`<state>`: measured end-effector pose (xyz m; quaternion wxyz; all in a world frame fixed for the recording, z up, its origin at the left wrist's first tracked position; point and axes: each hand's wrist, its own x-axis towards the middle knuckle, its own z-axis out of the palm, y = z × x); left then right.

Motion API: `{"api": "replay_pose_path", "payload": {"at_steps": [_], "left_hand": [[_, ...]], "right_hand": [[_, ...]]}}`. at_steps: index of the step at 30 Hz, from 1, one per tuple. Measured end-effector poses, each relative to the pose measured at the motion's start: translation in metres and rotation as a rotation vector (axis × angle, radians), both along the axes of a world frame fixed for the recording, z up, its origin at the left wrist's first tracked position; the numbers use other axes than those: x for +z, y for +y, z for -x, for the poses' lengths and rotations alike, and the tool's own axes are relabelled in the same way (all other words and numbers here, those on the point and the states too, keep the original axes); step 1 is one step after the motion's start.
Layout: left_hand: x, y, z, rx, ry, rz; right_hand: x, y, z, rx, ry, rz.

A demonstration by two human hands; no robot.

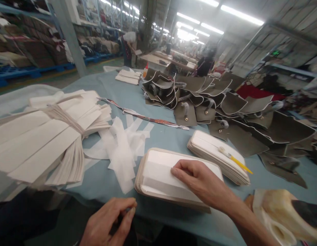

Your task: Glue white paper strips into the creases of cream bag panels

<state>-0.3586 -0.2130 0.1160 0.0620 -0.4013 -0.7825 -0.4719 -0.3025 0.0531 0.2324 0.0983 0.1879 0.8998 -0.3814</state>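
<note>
My right hand (pixel 196 176) rests on the top panel of a stack of rounded, white-faced panels (pixel 158 164). Its fingers are pinched together at the white surface, and whatever they hold is hidden. A paler band runs lengthwise along this top panel. Near the table's front edge, my left hand (pixel 112 220) is curled, thumb against forefinger. A small dark bit shows between those fingers, too little to name. Loose translucent white strips (pixel 122 150) lie crossed to the left of the stack. Behind it on the right, a brush with a yellow handle (pixel 240 164) lies on a second panel stack (pixel 207 143).
Tied bundles of cream strips (pixel 50 133) cover the table's left side. Dark olive bag pieces with handles (pixel 189 109) crowd the back right. A patterned cloth band (pixel 148 118) stretches between them. At lower right sits a stained cream container (pixel 281 212). Other people work farther back.
</note>
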Motion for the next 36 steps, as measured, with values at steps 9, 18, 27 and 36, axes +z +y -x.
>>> {"api": "replay_pose_path", "payload": {"at_steps": [9, 18, 27, 36], "left_hand": [[0.006, 0.004, 0.015, 0.068, 0.038, 0.017], [0.014, 0.009, 0.029, 0.067, 0.169, 0.057], [0.014, 0.02, 0.034, -0.044, 0.407, 0.17], [0.014, 0.039, 0.034, -0.102, 0.507, 0.238]], "right_hand": [[0.0, -0.002, 0.021, 0.006, -0.158, -0.262], [0.004, -0.003, 0.023, 0.024, -0.184, -0.304], [0.002, -0.011, 0.024, -0.011, -0.196, -0.349], [0.003, -0.013, 0.023, -0.016, -0.188, -0.386]]}}
